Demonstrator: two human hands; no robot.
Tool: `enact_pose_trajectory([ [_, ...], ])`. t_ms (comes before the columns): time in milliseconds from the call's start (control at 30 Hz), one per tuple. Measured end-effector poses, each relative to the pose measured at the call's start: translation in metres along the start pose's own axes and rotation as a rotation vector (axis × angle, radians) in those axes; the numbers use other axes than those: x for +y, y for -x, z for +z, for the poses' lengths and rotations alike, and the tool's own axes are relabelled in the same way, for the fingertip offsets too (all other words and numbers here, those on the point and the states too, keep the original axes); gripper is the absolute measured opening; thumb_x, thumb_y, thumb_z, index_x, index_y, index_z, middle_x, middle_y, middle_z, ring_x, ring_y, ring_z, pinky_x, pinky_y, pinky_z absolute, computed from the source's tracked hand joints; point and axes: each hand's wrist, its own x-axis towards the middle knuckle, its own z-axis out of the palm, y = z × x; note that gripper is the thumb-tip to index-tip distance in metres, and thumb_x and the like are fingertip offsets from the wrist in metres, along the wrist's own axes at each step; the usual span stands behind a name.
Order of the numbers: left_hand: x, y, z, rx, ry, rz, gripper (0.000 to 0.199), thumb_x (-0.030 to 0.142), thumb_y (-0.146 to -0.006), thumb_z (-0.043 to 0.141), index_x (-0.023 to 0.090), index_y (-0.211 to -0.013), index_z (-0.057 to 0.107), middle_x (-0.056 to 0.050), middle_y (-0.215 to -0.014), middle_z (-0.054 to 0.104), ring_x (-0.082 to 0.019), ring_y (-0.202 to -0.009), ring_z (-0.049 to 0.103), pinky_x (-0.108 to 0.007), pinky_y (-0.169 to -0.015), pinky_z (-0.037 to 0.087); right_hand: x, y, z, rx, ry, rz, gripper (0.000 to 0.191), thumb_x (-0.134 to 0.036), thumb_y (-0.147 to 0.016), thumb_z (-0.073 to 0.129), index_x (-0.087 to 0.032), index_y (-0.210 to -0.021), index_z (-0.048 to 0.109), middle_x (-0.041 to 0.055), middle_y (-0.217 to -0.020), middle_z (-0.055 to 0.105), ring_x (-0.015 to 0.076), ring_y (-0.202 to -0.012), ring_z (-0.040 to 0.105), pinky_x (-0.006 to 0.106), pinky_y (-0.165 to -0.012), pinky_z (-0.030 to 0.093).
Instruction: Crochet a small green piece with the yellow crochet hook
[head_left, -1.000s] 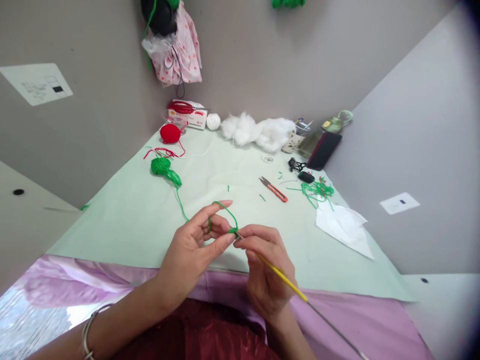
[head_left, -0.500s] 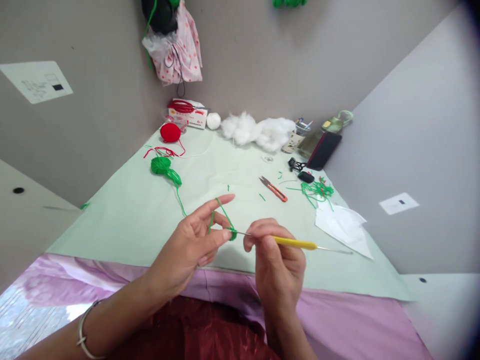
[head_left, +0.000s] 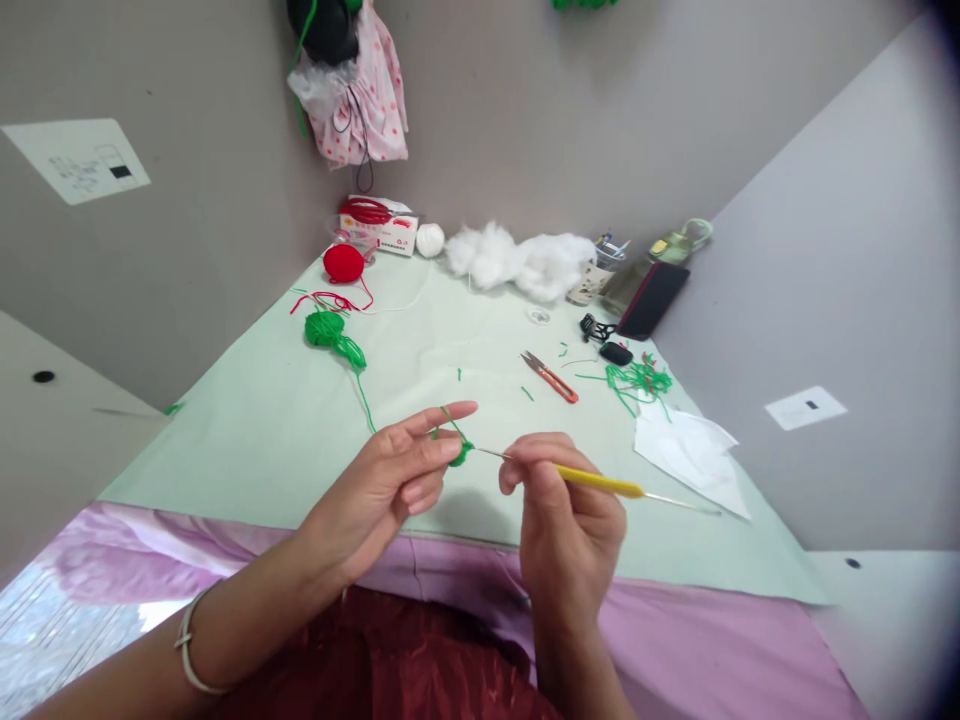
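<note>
Between thumb and fingers, my left hand (head_left: 401, 460) pinches a small green crochet piece (head_left: 462, 456). Green yarn loops over its stretched index finger and trails back to a green yarn ball (head_left: 325, 329) on the table. My right hand (head_left: 566, 510) is closed around the yellow handle of a crochet hook (head_left: 600, 481). The hook's thin metal tip points left at the edge of the green piece; whether it sits in a stitch I cannot tell.
Orange thread snips (head_left: 550, 377) lie beyond my hands. At right are green yarn scraps (head_left: 637, 378), white paper (head_left: 686, 450) and a phone (head_left: 654, 301). White stuffing (head_left: 517, 262), a red yarn ball (head_left: 343, 263) and a cup of pens (head_left: 596, 275) stand along the back.
My right hand has shifted right and the hook tip has drawn back from the green piece. My left index finger has lowered, and the piece sits slightly higher.
</note>
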Motion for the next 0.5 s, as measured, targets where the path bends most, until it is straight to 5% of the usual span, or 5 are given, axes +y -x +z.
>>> enact_pose_trajectory([
  [267, -0.012, 0.0, -0.001, -0.031, -0.134, 0.124, 0.04, 0.019, -0.085, 0.087, 0.029, -0.122, 0.079, 0.005, -0.084, 0.071, -0.009, -0.075, 0.067, -0.023, -0.081, 0.054, 0.004, 0.0, 0.003, -0.078, -0.154, 0.084, 0.019, -0.02, -0.102, 0.064, -0.029, -0.102, 0.081, 0.0021, -0.095, 0.076, 0.0149, -0.081, 0.066, 0.031, -0.073, 0.054],
  [500, -0.007, 0.001, -0.004, -0.041, -0.134, 0.085, 0.034, 0.024, -0.087, 0.087, 0.029, -0.119, 0.08, 0.007, -0.09, 0.066, -0.003, -0.056, 0.065, -0.019, -0.063, 0.053, 0.005, -0.005, 0.002, -0.024, -0.345, 0.222, 0.014, -0.029, -0.1, 0.069, -0.025, -0.094, 0.081, 0.0011, -0.091, 0.077, 0.0103, -0.068, 0.064, 0.026, -0.068, 0.054],
])
